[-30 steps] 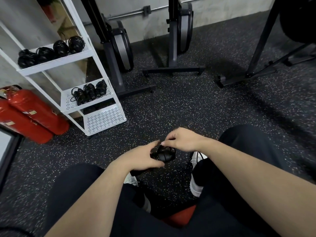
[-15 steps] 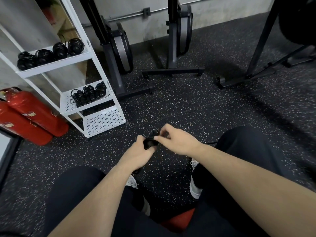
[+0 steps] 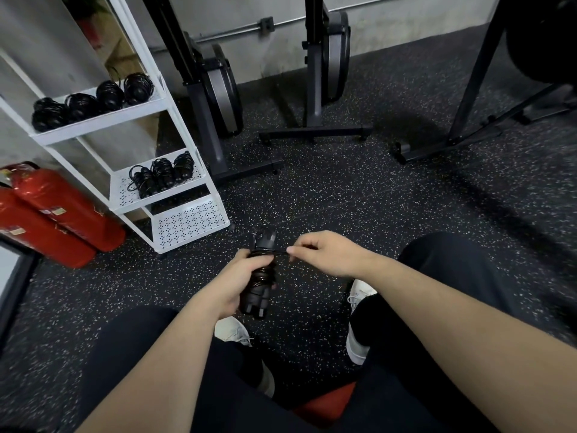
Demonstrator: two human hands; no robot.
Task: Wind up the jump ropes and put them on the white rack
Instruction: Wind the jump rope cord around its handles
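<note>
Both hands are gripping: left hand [image 3: 249,278] clutching the jump rope [image 3: 260,287] handles, right hand [image 3: 324,253] pinching its cord taut; slackening could be letting coils unravel.

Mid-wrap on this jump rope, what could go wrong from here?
1. The right hand pinches only the short tail of cord; a slip would likely loosen the coils on the jump rope.
2. The left hand grips only its middle, so end coils may slide off.
3. The white rack shelves already hold bundles; little room.
</note>
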